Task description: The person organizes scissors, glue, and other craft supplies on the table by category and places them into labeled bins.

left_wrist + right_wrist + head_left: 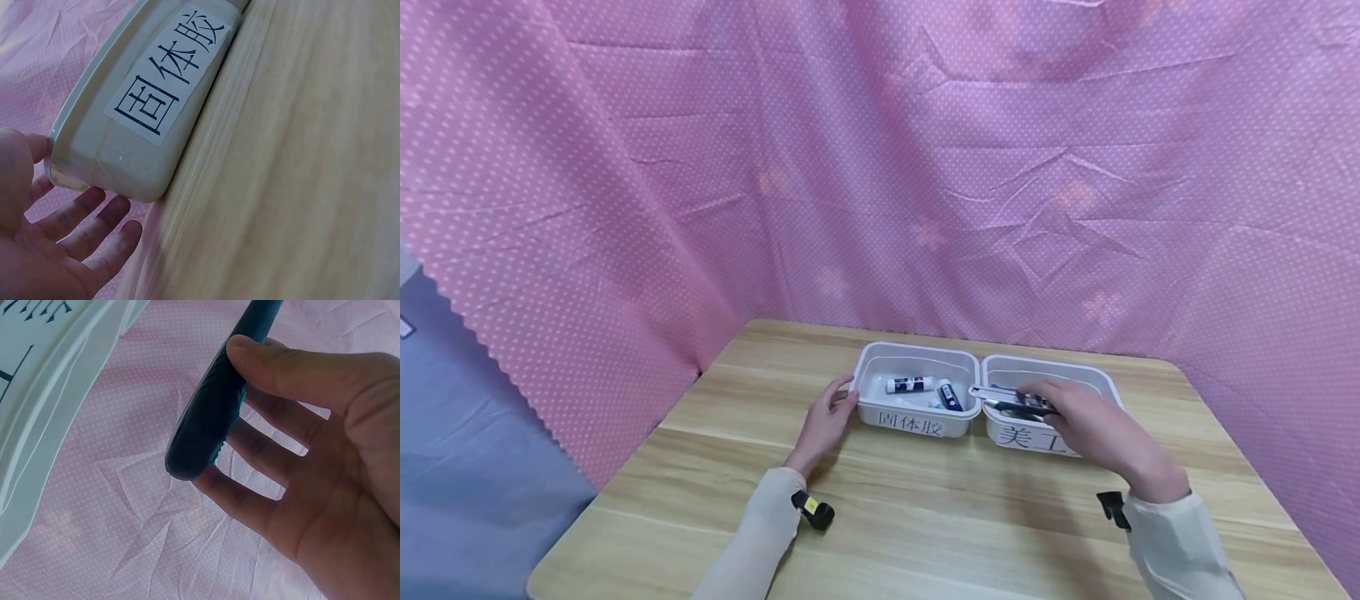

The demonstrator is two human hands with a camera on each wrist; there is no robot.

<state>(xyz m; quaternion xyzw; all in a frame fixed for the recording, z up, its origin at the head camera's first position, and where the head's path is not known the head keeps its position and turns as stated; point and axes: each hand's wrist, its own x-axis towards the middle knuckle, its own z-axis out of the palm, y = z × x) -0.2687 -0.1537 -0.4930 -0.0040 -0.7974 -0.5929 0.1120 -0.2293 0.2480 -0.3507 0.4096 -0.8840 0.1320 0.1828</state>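
Observation:
My left hand (826, 421) is at the left end of a white plastic bin (958, 427), with its thumb at the rim and loosely spread fingertips at the lower corner. Inside that bin lie glue sticks (910, 384), white with dark blue labels. Over a second white bin (1045, 371) on the right, my right hand (1097, 429) grips a utility knife (203, 422) by its dark, ribbed, teal-edged handle, thumb on one side and fingers on the other. Beside it in the head view, a pale slim strip (992, 393) with a rounded end overlaps the gap between the bins.
Both bins stand side by side on a wood-grain table (925, 517) and carry paper labels with large dark characters. Other items in the right bin are mostly hidden by my hand. A pink dotted curtain (880, 208) hangs behind the table.

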